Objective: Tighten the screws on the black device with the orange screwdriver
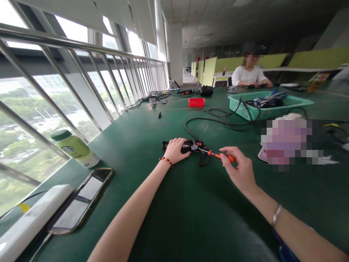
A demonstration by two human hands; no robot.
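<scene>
My left hand [176, 150] is wrapped over a black cylindrical device [187, 146] with orange parts, lying sideways on the green table [174, 211]. A black cable [192, 133] runs from the device toward the back right. In the fingers of my right hand [240, 166] is a screwdriver [221, 157] with an orange and black handle. Its metal shaft points left, and the tip reaches the right end of the device. Whether the tip sits in a screw is too small to tell. A small dark loop [204, 159] hangs by that end.
A green basket [245, 114] of cables and a red box [196, 103] stand further back. At left are a green-capped bottle [77, 149], a phone [81, 203] and a white power strip [38, 222]. A pixelated item [286, 140] lies right. Another person [249, 74] sits across.
</scene>
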